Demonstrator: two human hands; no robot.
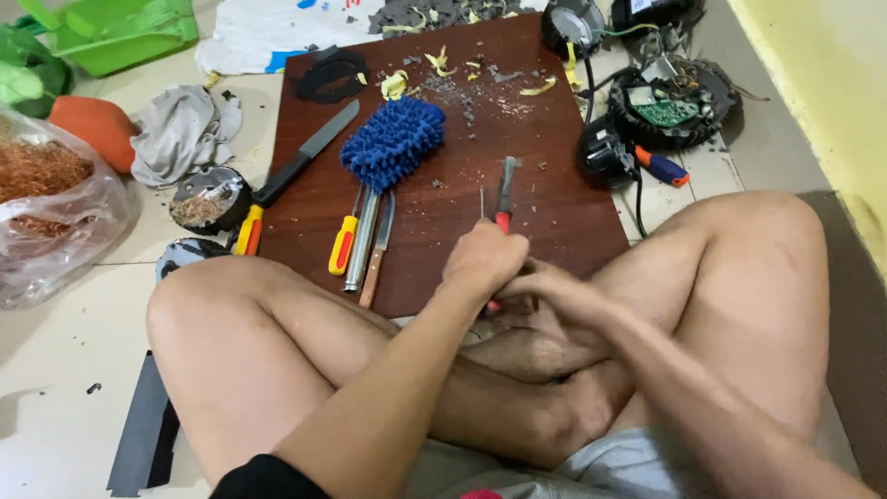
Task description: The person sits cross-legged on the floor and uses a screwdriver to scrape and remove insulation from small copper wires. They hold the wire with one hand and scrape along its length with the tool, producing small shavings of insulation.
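Observation:
My left hand is closed around the red handle of a pair of pliers, whose grey jaws point away from me over a dark wooden board. My right hand sits just beside it, fingers curled on something small that the left hand hides. A thin metal pin stands up next to the pliers. Both hands rest over my crossed legs at the board's near edge.
On the board lie a blue microfibre duster, a yellow-red screwdriver, a knife and a large blade. Opened round devices with a circuit board sit at the right. A bag of copper wire, a rag and a green container are at the left.

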